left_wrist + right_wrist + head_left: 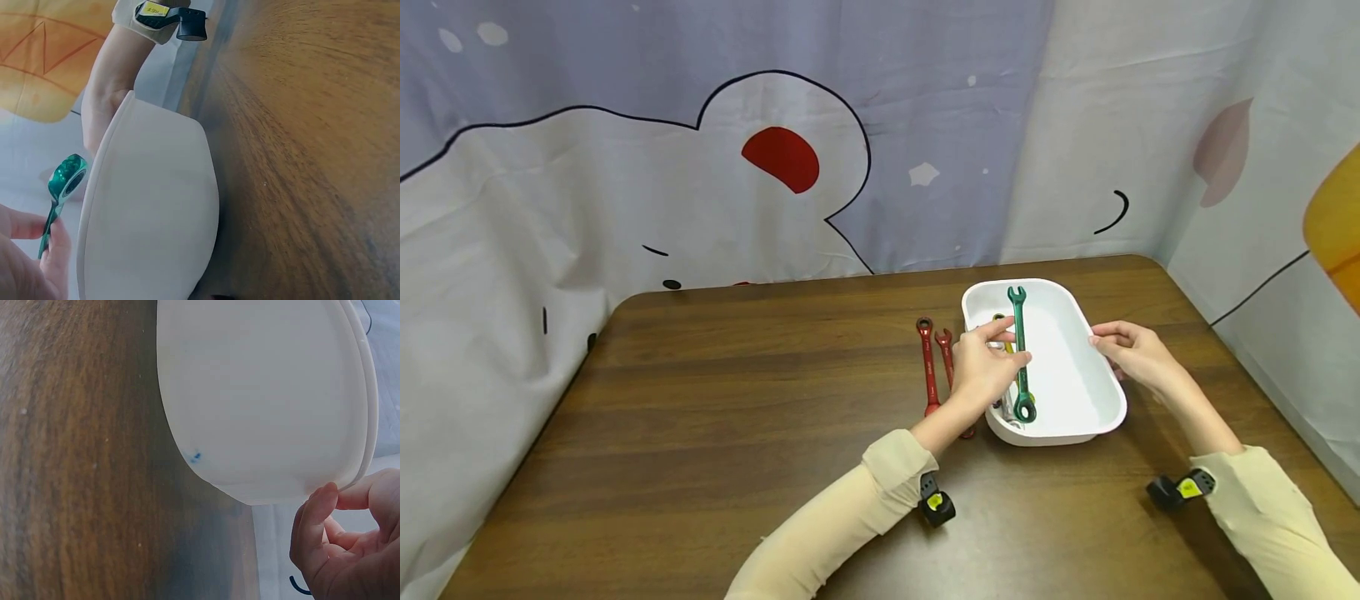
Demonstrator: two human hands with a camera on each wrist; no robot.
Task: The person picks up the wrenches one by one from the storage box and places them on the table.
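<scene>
My left hand (985, 367) pinches a green ratcheting wrench (1020, 333) by its middle, over the left part of a white plastic tub (1078, 375). Its open end points away from me and its ring end toward me. In the left wrist view the ring end of the green wrench (67, 175) shows above the tub's rim. On the tub's right side, my right hand (1138, 354) grips the rim between thumb and fingers, also seen in the right wrist view. Beneath the green wrench, a yellow wrench (1009, 347) and silver wrenches lie in the tub, partly hidden.
Left of the tub, two red wrenches (928, 367) lie side by side on the brown wooden table (737, 400), one partly behind my left wrist. A printed curtain (940, 108) hangs along the table's back and right edges.
</scene>
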